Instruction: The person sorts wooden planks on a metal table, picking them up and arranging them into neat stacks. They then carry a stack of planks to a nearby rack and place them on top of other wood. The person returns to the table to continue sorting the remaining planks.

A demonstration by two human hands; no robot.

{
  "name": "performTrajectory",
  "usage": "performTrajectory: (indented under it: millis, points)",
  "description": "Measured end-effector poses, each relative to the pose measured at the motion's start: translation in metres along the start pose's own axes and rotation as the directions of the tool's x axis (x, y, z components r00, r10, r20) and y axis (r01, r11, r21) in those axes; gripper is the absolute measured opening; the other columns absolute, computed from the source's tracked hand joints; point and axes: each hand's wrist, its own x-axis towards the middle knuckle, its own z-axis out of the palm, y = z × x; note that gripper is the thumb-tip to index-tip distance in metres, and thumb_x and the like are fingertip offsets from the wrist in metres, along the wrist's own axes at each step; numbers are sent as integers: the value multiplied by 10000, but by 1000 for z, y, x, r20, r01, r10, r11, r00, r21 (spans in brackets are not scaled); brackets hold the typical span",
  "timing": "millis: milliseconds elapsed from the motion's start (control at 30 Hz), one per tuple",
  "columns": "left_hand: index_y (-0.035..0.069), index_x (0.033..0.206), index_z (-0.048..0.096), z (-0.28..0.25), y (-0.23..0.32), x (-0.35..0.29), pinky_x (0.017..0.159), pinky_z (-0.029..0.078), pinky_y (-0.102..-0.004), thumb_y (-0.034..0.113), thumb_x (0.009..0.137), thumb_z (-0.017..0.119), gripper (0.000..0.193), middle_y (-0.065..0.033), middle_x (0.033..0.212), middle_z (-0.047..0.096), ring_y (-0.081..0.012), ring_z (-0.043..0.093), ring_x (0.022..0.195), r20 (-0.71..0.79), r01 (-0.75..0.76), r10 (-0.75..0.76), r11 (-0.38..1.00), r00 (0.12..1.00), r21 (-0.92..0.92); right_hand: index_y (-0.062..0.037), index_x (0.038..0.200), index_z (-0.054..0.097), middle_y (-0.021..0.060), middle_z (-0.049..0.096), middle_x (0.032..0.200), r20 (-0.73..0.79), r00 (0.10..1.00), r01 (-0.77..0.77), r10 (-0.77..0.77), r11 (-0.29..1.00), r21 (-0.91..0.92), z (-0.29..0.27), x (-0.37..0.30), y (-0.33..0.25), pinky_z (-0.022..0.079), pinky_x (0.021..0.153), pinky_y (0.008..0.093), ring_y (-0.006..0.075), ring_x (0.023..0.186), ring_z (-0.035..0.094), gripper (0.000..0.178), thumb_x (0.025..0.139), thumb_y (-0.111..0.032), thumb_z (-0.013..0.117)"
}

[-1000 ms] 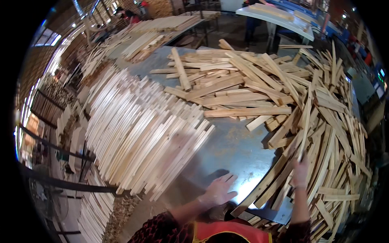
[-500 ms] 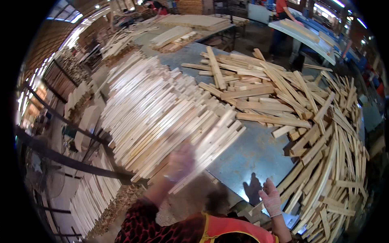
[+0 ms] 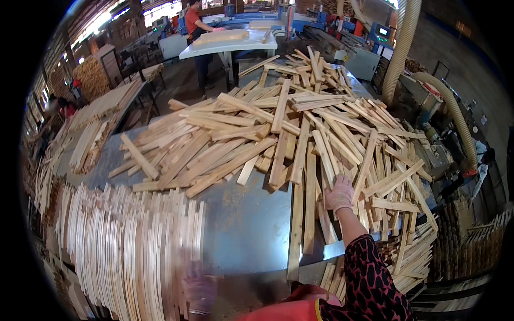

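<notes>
My right hand point(image 3: 340, 193), in a pale glove, reaches into a heap of loose wooden strips point(image 3: 251, 120) on the metal table point(image 3: 243, 224). Its fingers stretch over the near end of a strip point(image 3: 325, 155); no firm grip shows. Smeared by motion, my left hand point(image 3: 198, 289) is low in the picture, beside the right edge of a layer of wooden strips laid side by side point(image 3: 128, 246). Whether its fingers hold anything cannot be made out.
A person point(image 3: 197, 27) in a red top stands beyond the heap at a white-topped table point(image 3: 230, 45). Stacked boards point(image 3: 101, 109) lie at the far left. On the right are a ribbed hose point(image 3: 401, 59) and machinery point(image 3: 433, 134). More strips point(image 3: 412, 257) hang past the near right edge.
The view has swung to the right. My right hand has gone from above the table's near edge onto the heap. My left hand has shifted to the right edge of the laid strips.
</notes>
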Motion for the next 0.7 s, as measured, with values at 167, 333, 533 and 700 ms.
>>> performTrajectory:
  millis: [167, 333, 533, 700]
  points:
    - [62, 1650, 315, -21, 138, 30, 1209, 345, -498, 482, 930, 694, 915, -202, 1629, 421, -324, 378, 1526, 281, -318, 324, 946, 903, -68, 0, 1530, 367, 294, 635, 1338, 267, 959, -165, 97, 955, 245, -11, 30, 17, 522, 1058, 466, 431, 1251, 635, 891, 809, -294, 801]
    - [91, 1603, 366, -23, 234, 50, 1091, 490, -480, 351, 923, 749, 823, -169, 1461, 549, -315, 528, 1342, 239, -200, 366, 830, 899, -520, 11, 1581, 352, 320, 719, 1048, 315, 934, -88, -171, 742, 664, 7, -54, -19, 585, 842, 483, 474, 943, 702, 804, 909, -294, 672]
    - [128, 1659, 282, 32, 248, 90, 839, 630, -347, -1, 882, 752, 918, -114, 1220, 660, -211, 700, 975, 378, 379, 35, -137, 925, -915, -48, 1484, 541, 250, 649, 1349, 124, 872, 283, -473, 695, 660, -22, -44, -45, 463, 1123, 447, 411, 1296, 598, 611, 942, -320, 616]
    - [98, 1560, 417, 63, 141, 71, 805, 599, -422, 138, 934, 672, 677, -130, 1045, 687, -290, 705, 888, 98, 256, -267, 662, 959, -704, -11, 1512, 479, 295, 616, 1384, -1, 988, -148, 155, 947, 286, -6, 102, 83, 449, 1139, 466, 445, 1330, 557, 727, 859, -234, 707]
